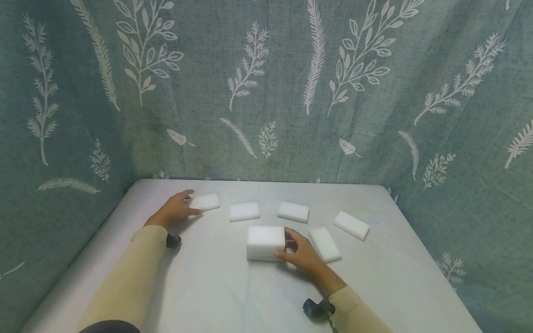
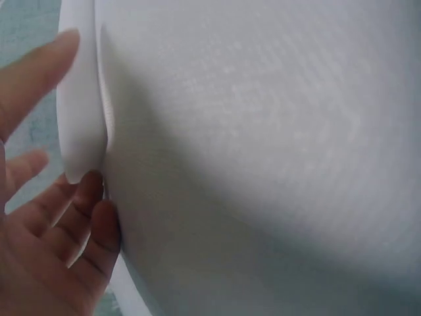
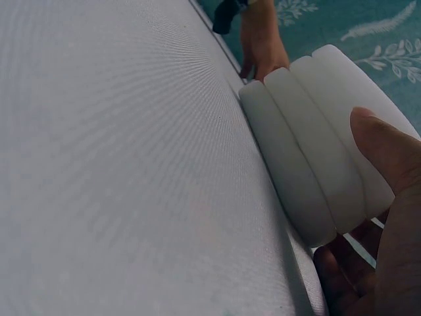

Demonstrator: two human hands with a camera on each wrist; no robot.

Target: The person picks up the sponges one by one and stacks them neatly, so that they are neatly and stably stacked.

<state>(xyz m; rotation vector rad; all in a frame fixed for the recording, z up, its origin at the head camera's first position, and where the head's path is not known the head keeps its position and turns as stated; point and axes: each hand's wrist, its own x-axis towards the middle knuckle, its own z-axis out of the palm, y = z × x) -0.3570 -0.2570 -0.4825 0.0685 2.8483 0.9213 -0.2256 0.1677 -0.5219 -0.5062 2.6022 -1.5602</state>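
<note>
At the table's far left, my left hand (image 1: pixel 175 208) spreads its thumb and fingers about the left end of a flat white sponge (image 1: pixel 207 201). In the left wrist view, the fingertips (image 2: pixel 92 184) are right at that sponge's (image 2: pixel 82 112) end, and the thumb overlaps its face. My right hand (image 1: pixel 306 252) holds the right end of a white sponge stack (image 1: pixel 265 240) near the middle, thumb at the front and fingers behind. Three layers of the stack (image 3: pixel 316 138) show in the right wrist view, lying flush on one another.
More white sponges lie flat around the stack: one behind left (image 1: pixel 244 211), one behind right (image 1: pixel 293 212), one beside my right hand (image 1: pixel 325 244) and one farther right (image 1: pixel 351 225). A leaf-patterned green curtain (image 1: pixel 258 115) encloses the white table (image 1: pixel 200 286) at the back and sides.
</note>
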